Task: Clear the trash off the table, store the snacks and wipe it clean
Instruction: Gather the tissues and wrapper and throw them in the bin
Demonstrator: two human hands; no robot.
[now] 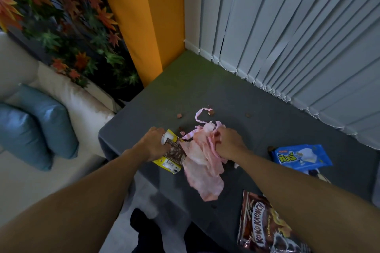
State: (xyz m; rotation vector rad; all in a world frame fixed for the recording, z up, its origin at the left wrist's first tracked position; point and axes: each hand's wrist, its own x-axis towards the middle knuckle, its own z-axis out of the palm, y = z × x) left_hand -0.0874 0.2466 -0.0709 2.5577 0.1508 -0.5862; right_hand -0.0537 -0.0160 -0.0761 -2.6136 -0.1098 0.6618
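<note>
Left hand (153, 144) grips the wrapper (171, 157); right hand (228, 142) clutches the pink bag (202, 172) at frame centre. Hold the bag mouth wide before inserting the wrapper.

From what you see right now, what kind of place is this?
Probably a living room or lounge: a white sofa with blue cushions stands beside a grey table, and vertical blinds hang behind it.

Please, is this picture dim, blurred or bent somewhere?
Head view: dim, bluish light, no glare on the grey table; the vertical blinds fan out and lean, a wide-angle effect; the leaf wall at upper left is smeared; the Koko Krunch bag print reads clearly; left hand gripping the yellow wrapper and right hand gripping the pink bag look slightly soft.
</note>
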